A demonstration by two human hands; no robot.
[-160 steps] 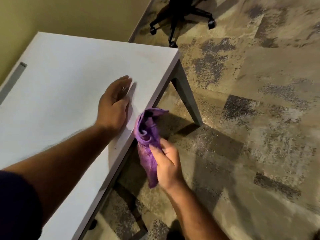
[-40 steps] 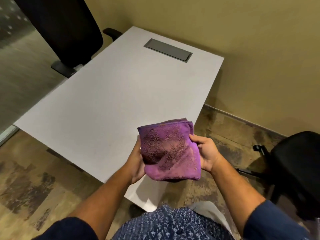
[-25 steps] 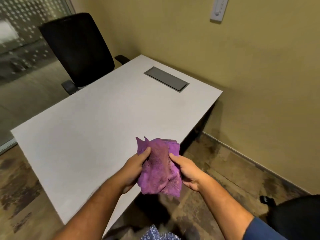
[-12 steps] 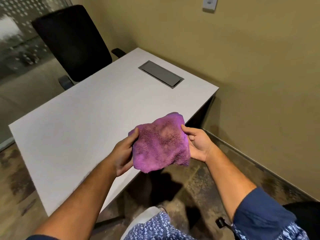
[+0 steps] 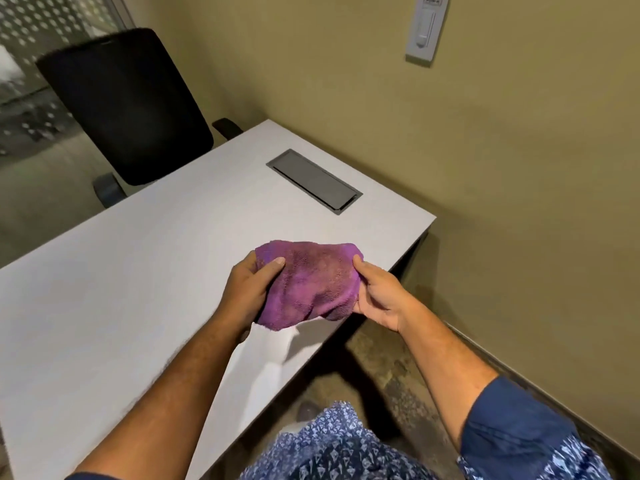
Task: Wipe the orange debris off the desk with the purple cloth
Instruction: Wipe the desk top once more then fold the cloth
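Purple cloth held above white desk | left hand pinches its left edge | right hand pinches its right edge

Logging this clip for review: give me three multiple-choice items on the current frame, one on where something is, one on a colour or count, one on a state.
1. Where is the grey cable hatch?
A. Set into the desk top near the wall
B. On the floor
C. On the chair seat

2. How many hands hold the purple cloth?
A. None
B. One
C. Two

3. What state is the desk surface in, as far as the head view shows?
A. Strewn with orange debris
B. No orange debris visible
C. Covered by the spread cloth

Answers:
1. A, the hatch sits flush in the desk top at the wall end.
2. C, the left hand and the right hand each pinch a side of the cloth.
3. B, the white top looks bare, and the cloth is bunched between the hands over the desk's near edge.
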